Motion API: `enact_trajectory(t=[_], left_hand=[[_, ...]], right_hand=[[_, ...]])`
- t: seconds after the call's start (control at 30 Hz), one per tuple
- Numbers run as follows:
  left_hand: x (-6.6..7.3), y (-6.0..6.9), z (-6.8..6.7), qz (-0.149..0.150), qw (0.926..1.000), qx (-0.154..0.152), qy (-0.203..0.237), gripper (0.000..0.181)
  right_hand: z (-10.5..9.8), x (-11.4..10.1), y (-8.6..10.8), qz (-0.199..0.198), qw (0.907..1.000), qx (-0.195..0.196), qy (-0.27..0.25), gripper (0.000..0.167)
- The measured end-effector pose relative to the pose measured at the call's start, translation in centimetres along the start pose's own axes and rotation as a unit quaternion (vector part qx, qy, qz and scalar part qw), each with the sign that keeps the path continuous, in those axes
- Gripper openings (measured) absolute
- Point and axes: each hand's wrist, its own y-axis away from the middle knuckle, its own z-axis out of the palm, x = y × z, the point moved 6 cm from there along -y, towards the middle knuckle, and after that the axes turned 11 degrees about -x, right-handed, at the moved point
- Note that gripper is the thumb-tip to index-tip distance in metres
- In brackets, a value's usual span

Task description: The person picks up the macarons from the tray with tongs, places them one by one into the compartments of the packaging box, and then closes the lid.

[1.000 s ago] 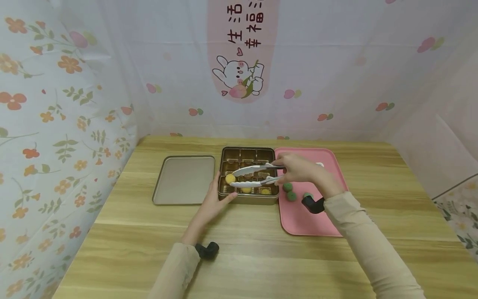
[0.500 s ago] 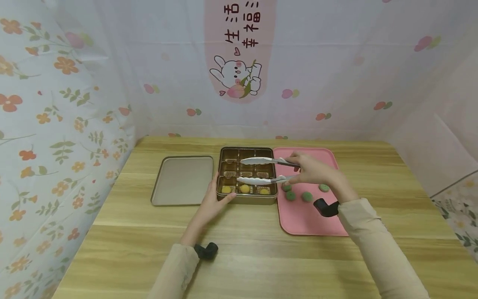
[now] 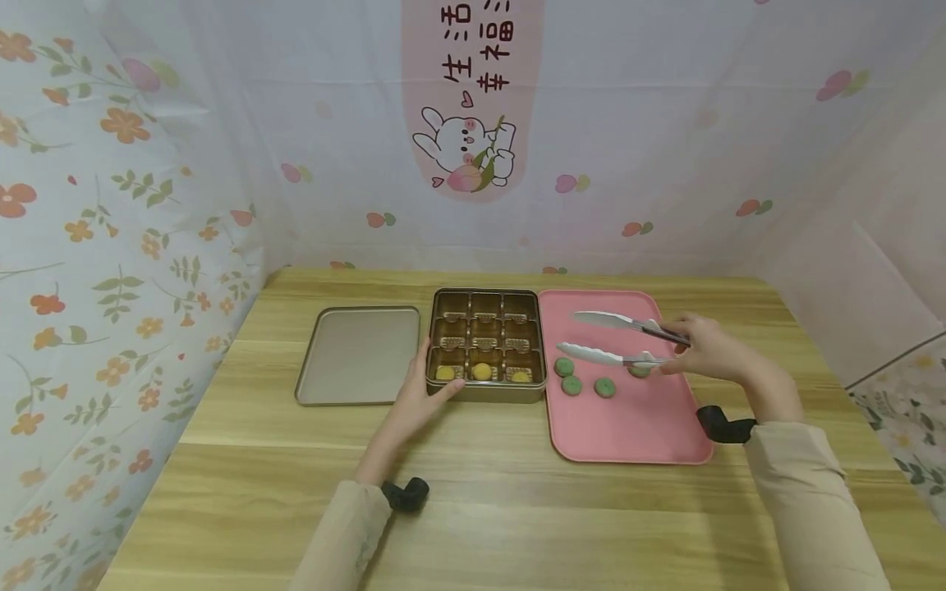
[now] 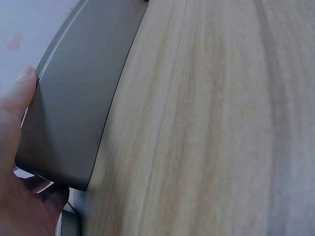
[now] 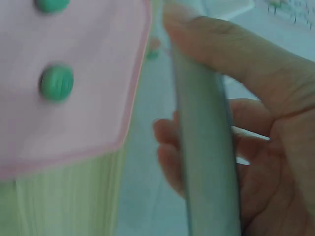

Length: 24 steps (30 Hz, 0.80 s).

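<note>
My left hand [image 3: 417, 398] grips the front left corner of a bronze-coloured tin box [image 3: 484, 393], thumb at its front and fingers along its side. The left wrist view shows the thumb [image 4: 24, 88] at the rim. Clear dividers split the tin into compartments; a small yellow round [image 3: 482, 372] lies in each of the three front ones. My right hand [image 3: 709, 349] holds metal tongs with white tips [image 3: 591, 354], spread apart with nothing between them, above a pink tray [image 3: 628, 435]. Several green, pastry-like rounds [image 3: 604, 387] lie on that tray; one is partly hidden by the tongs.
A flat metal lid [image 3: 362, 353] lies left of the tin. The pink tray stands against the tin's right side. All rest on a wooden table [image 3: 473, 501], with a printed cloth [image 3: 332, 164] hanging behind it and at the sides.
The tongs let go of a yellow round, now in the tin's front left compartment. My right hand has carried the spread tongs rightward over the pink tray. The left hand stays at the tin.
</note>
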Motion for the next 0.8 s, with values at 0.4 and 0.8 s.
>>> enact_trajectory(t=[0.4,0.8], left_hand=[[0.2,0.1,-0.2,-0.001,1.0000,-0.004,-0.001,0.098],[0.3,0.2,-0.1,0.001,1.0000,-0.008,0.002,0.098]], right_hand=[[-1.3,3.9,2.7,0.060,0.9933,-0.054,0.083,0.060],[-1.8,5.1,3.0,0.085,0.9890,-0.064,0.103,0.037]])
